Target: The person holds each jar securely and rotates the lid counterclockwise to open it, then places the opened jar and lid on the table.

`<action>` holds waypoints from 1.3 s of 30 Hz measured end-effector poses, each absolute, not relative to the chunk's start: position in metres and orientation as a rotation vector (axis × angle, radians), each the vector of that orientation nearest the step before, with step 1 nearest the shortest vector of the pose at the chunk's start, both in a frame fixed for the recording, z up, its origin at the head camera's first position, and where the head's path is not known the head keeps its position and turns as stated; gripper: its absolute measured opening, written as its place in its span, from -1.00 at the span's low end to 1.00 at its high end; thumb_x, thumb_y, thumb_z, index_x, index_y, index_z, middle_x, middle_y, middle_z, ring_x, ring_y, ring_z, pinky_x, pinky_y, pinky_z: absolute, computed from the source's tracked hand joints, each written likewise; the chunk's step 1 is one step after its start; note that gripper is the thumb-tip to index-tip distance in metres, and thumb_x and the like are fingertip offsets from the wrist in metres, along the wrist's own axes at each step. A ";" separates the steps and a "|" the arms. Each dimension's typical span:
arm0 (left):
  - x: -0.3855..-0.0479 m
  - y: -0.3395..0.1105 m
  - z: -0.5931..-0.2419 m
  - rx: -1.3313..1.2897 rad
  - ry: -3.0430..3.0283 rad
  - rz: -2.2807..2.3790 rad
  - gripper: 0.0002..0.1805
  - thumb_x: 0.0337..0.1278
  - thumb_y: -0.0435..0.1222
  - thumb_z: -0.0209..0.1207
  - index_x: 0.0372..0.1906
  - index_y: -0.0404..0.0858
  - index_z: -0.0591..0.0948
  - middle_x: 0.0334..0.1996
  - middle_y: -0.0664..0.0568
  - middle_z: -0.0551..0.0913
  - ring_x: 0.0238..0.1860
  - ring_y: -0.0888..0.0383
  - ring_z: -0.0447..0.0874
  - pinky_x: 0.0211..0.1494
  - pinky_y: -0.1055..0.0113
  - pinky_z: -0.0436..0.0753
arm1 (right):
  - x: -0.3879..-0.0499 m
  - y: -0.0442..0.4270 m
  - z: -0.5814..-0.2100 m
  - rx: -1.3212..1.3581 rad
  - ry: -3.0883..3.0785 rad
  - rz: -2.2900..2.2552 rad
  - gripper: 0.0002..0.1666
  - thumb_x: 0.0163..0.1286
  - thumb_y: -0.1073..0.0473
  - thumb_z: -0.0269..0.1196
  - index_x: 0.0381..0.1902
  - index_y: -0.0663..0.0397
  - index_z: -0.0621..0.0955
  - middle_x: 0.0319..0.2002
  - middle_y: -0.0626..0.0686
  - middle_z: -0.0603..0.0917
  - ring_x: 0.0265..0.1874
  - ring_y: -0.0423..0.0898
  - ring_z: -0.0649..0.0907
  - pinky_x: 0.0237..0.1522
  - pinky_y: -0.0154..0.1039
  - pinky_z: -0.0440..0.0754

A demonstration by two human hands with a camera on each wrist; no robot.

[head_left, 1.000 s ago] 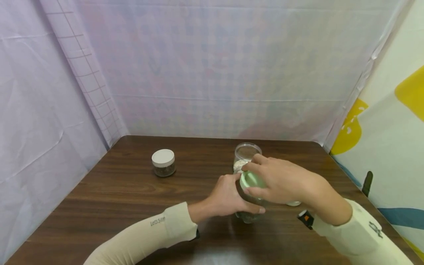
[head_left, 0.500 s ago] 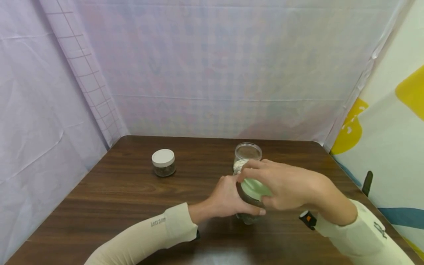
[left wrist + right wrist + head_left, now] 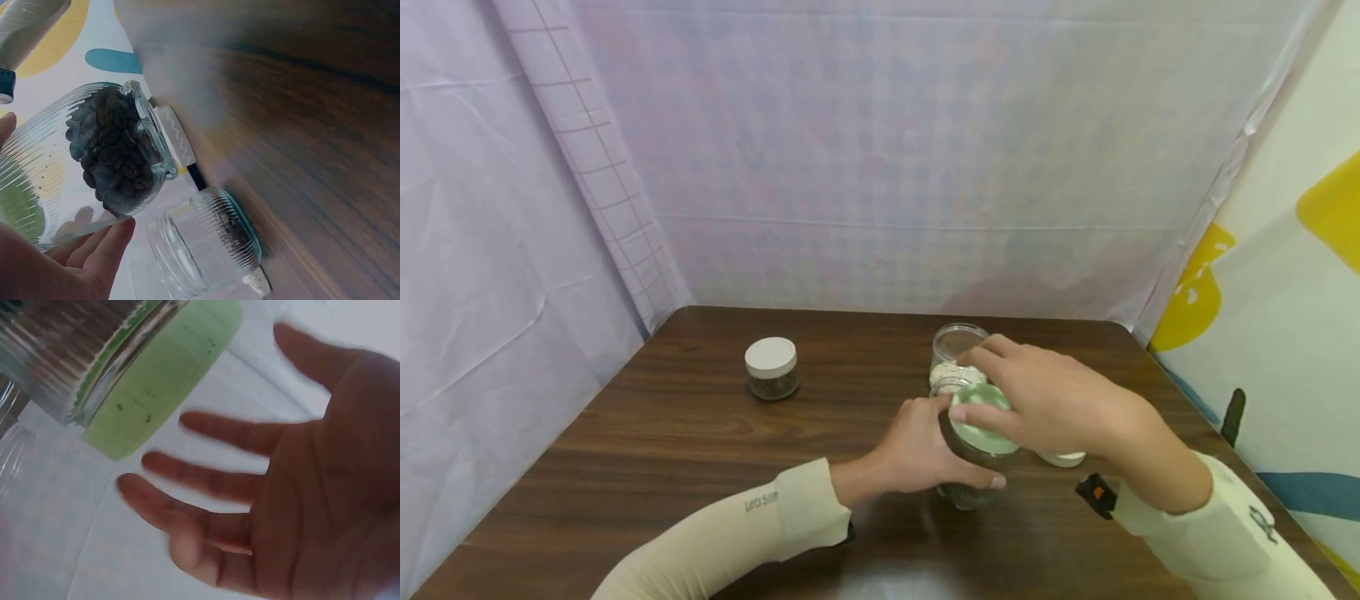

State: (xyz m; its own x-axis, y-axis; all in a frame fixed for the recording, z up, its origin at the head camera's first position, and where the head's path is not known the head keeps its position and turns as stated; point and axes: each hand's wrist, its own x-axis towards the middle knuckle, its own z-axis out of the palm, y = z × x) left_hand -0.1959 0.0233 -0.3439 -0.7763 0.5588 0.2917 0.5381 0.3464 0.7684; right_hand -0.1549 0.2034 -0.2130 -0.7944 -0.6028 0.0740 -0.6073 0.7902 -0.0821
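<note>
1. Now the right hand (image 3: 1045,400) has shifted from the frame half a second ago: its thumb was down by the near edge of the green lid (image 3: 165,378), and from the head view it crosses above the lid's top, with the fingers toward the far side.
2. More of the lid shows than before, and a pale round thing (image 3: 1066,460) on the table (image 3: 700,467), hidden half a second ago, is visible again below the right hand.
3. The left hand (image 3: 917,446) has stayed in nearly the same place, grasping the glass jar (image 3: 56,150) with thumb and fingers around its side.
4. The jar sits within the left hand's grasp and below the right hand, coffee beans (image 3: 112,150) inside it and the lid on its top.
5. The right hand looks released: the right wrist view shows its fingers loosely spread and slightly bent, apart from the lid, though blur softens the fingertips.
6. The right forearm comes in from the lower right, palm turned toward the lid; the left reaches in from the lower left.
7. Just beyond the jar stands a clear tub (image 3: 958,346) with white contents; a white-capped jar (image 3: 772,371) stands well apart to the left.
</note>
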 end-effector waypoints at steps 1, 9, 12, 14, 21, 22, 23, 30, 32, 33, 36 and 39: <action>-0.196 0.024 -0.343 1.047 2.574 1.436 -0.19 -0.29 0.18 0.58 0.16 -0.02 0.59 -0.17 0.32 0.76 -0.18 0.46 0.69 -0.04 0.45 0.66 | -0.155 0.203 -0.212 0.919 -2.942 0.146 -0.17 0.46 -0.51 -0.04 0.37 -0.07 0.47 0.25 0.06 0.56 -0.04 0.04 0.70 -0.05 0.10 0.68; -0.197 0.026 -0.338 1.108 2.648 1.401 -0.31 -0.27 0.17 0.58 0.06 0.04 0.63 -0.18 0.37 0.74 -0.18 0.48 0.67 -0.08 0.51 0.63 | -0.157 0.199 -0.216 0.708 -2.983 0.047 -0.04 0.36 -0.63 -0.10 0.20 0.04 0.55 0.03 0.09 0.70 -0.24 0.04 0.73 -0.37 0.00 0.67; -0.197 0.025 -0.338 1.135 2.630 1.424 -0.37 -0.26 0.13 0.59 -0.01 0.05 0.63 -0.17 0.39 0.74 -0.17 0.49 0.68 -0.10 0.53 0.64 | -0.158 0.197 -0.218 0.723 -3.018 0.021 -0.03 0.31 -0.67 -0.06 0.13 0.03 0.56 -0.05 0.08 0.69 -0.34 -0.06 0.68 -0.45 -0.10 0.62; -0.197 0.025 -0.338 1.131 2.625 1.437 -0.36 -0.27 0.13 0.59 0.00 0.04 0.63 -0.15 0.39 0.74 -0.16 0.49 0.68 -0.10 0.54 0.63 | -0.159 0.196 -0.218 0.750 -3.028 0.011 -0.05 0.29 -0.66 -0.02 0.11 0.04 0.56 -0.06 0.08 0.68 -0.38 -0.10 0.66 -0.45 -0.12 0.61; -0.196 0.022 -0.338 1.125 2.563 1.464 -0.36 -0.24 0.10 0.59 0.03 0.05 0.61 -0.10 0.40 0.73 -0.11 0.50 0.67 -0.04 0.51 0.64 | -0.159 0.198 -0.218 0.904 -3.009 0.017 -0.22 0.38 -0.46 0.15 0.23 0.01 0.53 0.02 0.07 0.62 -0.41 -0.14 0.63 -0.32 -0.10 0.67; -0.196 0.022 -0.337 1.112 2.559 1.465 -0.36 -0.24 0.10 0.59 0.02 0.05 0.61 -0.12 0.40 0.72 -0.12 0.49 0.67 -0.05 0.50 0.64 | -0.159 0.198 -0.218 0.926 -3.010 0.024 -0.24 0.38 -0.44 0.17 0.24 -0.01 0.52 0.03 0.06 0.61 -0.42 -0.16 0.61 -0.34 -0.13 0.65; -0.195 0.021 -0.337 1.102 2.558 1.464 -0.36 -0.25 0.11 0.59 0.01 0.05 0.60 -0.13 0.40 0.72 -0.13 0.49 0.67 -0.04 0.50 0.64 | -0.159 0.198 -0.218 0.948 -3.011 0.033 -0.27 0.38 -0.42 0.18 0.24 -0.04 0.51 0.02 0.04 0.59 -0.44 -0.17 0.59 -0.37 -0.17 0.62; -0.194 0.019 -0.338 1.072 2.588 1.432 -0.27 -0.30 0.15 0.59 0.07 0.04 0.58 -0.17 0.42 0.70 -0.16 0.49 0.66 0.00 0.47 0.63 | -0.157 0.202 -0.216 1.130 -2.972 0.082 -0.41 0.31 -0.17 0.34 0.25 -0.17 0.52 0.04 -0.08 0.56 -0.28 -0.19 0.58 -0.27 -0.22 0.59; -0.194 0.019 -0.339 1.085 2.596 1.431 -0.22 -0.33 0.15 0.61 0.13 0.07 0.57 -0.17 0.42 0.70 -0.15 0.48 0.66 -0.01 0.47 0.63 | -0.156 0.203 -0.216 1.198 -2.950 0.106 -0.42 0.27 -0.05 0.37 0.25 -0.24 0.52 0.10 -0.14 0.56 -0.14 -0.16 0.61 -0.14 -0.15 0.62; -0.194 0.019 -0.339 1.094 2.600 1.433 -0.19 -0.35 0.14 0.62 0.17 0.09 0.56 -0.17 0.41 0.70 -0.16 0.48 0.67 -0.03 0.47 0.63 | -0.156 0.203 -0.216 1.234 -2.936 0.119 -0.40 0.24 0.02 0.39 0.25 -0.26 0.52 0.13 -0.16 0.55 -0.06 -0.14 0.61 -0.06 -0.11 0.62; -0.195 0.019 -0.340 1.118 2.604 1.443 -0.18 -0.38 0.12 0.64 0.16 0.11 0.56 -0.20 0.40 0.70 -0.17 0.47 0.67 -0.06 0.48 0.64 | -0.155 0.205 -0.216 1.342 -2.898 0.147 -0.33 0.18 0.18 0.42 0.25 -0.31 0.52 0.22 -0.22 0.54 0.15 -0.08 0.59 0.14 -0.01 0.60; -0.195 0.019 -0.341 1.152 2.593 1.447 -0.25 -0.36 0.09 0.64 0.09 0.09 0.59 -0.19 0.40 0.71 -0.17 0.49 0.67 -0.04 0.50 0.63 | -0.155 0.206 -0.215 1.425 -2.886 0.170 -0.27 0.16 0.28 0.44 0.26 -0.30 0.51 0.29 -0.23 0.51 0.28 -0.07 0.53 0.26 0.03 0.55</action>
